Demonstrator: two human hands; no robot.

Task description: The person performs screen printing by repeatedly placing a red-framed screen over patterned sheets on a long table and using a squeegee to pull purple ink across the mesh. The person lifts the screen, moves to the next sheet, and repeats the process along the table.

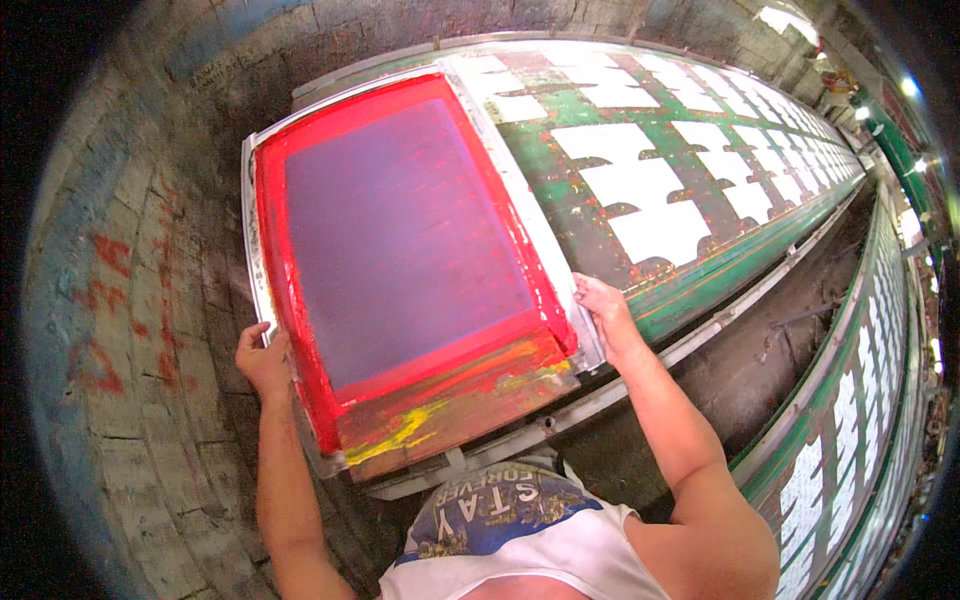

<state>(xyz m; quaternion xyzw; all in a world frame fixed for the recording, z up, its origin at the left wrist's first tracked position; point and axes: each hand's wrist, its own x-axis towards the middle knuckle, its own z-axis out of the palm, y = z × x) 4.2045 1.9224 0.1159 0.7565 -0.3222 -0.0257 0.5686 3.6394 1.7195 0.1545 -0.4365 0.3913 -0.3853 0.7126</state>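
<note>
A screen-printing frame (400, 225) lies tilted across the near end of a long green table, its white metal bars (500, 180) around a red-bordered mesh with a dark purple middle. My left hand (266, 362) grips the left bar near its lower end, thumb and fingers closed round it. On the opposite bar, low on the right side, my right hand (603, 310) is closed too; the undersides of both grips are hidden. White cut fabric pieces (650, 215) lie flat in rows on the table beyond the frame.
Yellow and red paint smears mark the table's near end (430, 430). A metal rail (690, 345) runs along the table's right side. Farther right, past a dark aisle (770, 370), stands a second table with white pieces (800, 510). A block wall (150, 300) rises close on the left.
</note>
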